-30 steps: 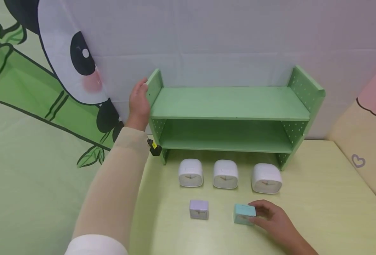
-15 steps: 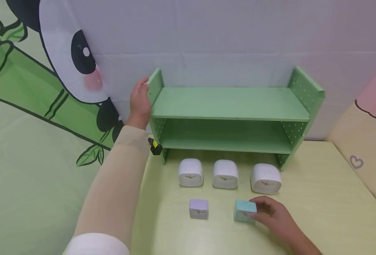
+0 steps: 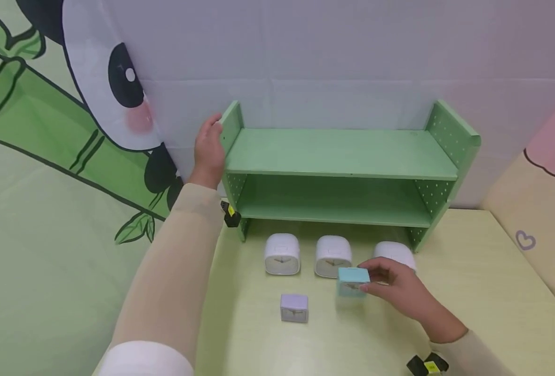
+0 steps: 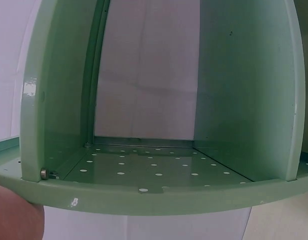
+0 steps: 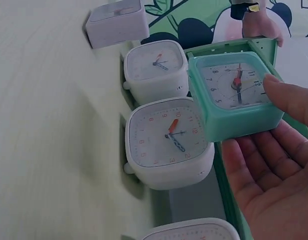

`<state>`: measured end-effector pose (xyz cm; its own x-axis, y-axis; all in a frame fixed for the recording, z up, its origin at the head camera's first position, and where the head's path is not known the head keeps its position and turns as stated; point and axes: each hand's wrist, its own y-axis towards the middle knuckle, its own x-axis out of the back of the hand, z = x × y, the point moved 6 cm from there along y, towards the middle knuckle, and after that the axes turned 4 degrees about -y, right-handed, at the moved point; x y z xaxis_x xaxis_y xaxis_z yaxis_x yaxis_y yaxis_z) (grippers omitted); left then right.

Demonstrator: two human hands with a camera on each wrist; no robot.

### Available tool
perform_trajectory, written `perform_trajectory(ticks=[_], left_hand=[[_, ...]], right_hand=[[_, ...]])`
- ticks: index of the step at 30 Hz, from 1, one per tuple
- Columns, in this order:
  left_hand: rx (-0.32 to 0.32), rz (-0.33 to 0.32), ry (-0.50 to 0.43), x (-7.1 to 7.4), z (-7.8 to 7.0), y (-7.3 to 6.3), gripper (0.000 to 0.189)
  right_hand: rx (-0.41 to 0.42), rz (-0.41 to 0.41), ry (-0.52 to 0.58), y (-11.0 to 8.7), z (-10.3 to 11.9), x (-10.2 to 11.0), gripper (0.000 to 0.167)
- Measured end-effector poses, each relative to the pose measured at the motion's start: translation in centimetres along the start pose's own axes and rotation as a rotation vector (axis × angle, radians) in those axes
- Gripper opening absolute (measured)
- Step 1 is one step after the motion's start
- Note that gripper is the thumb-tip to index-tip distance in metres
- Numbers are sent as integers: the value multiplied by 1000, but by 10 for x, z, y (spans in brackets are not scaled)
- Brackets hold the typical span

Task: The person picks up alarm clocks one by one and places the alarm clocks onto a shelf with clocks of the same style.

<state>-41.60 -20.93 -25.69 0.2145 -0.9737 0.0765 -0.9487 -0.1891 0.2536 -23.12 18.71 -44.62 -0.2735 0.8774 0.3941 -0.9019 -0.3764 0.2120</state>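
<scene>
My right hand (image 3: 397, 290) holds a small teal alarm clock (image 3: 353, 282) by its side, thumb at the front and fingers behind. In the right wrist view the thumb presses the edge of the clock's face (image 5: 236, 85) and the fingers lie under its body. My left hand (image 3: 208, 154) rests against the outer left side of a green two-tier shelf (image 3: 343, 151), its fingers reaching up to the panel's edge. Only part of that hand (image 4: 16, 215) shows in the left wrist view, beside the shelf's dotted panel (image 4: 154, 165).
Several other clocks stand on the pale table (image 3: 494, 271). White clocks, at left (image 3: 282, 254), middle (image 3: 333, 250) and right (image 3: 394, 250), line up before the shelf; my right hand partly covers the right one. A small purple clock (image 3: 293, 308) sits nearer me.
My right hand has lifted the teal clock from the table and carried it forward and slightly left, toward the white clocks. My left hand has stayed at the shelf's side.
</scene>
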Motion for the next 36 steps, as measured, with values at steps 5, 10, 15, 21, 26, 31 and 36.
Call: perform_trajectory(ticks=[5,10,15,21,26,31,36], left_hand=[[12,6,-4,1,-1,-2,50],[13,6,7,-1,-3,-3,50],[6,6,22,-1,-4,-4,51],[1,-2,15,1,-3,-2,50],[4,-4,15,1,-4,-3,51],[-4,-10,14,1,-4,-4,51],[-18,-13,2,0,-5,-4,51]], right_hand=[[-54,2,-19,25,13,5,32],[-108,-9,-59,50,27,13,34],[-117,14,-102,74,42,19,36],[-96,31,-122,100,66,26,37],[-55,19,-148,114,88,31,37],[-19,17,-133,120,105,35,36],[-8,-16,-78,126,119,37,35]])
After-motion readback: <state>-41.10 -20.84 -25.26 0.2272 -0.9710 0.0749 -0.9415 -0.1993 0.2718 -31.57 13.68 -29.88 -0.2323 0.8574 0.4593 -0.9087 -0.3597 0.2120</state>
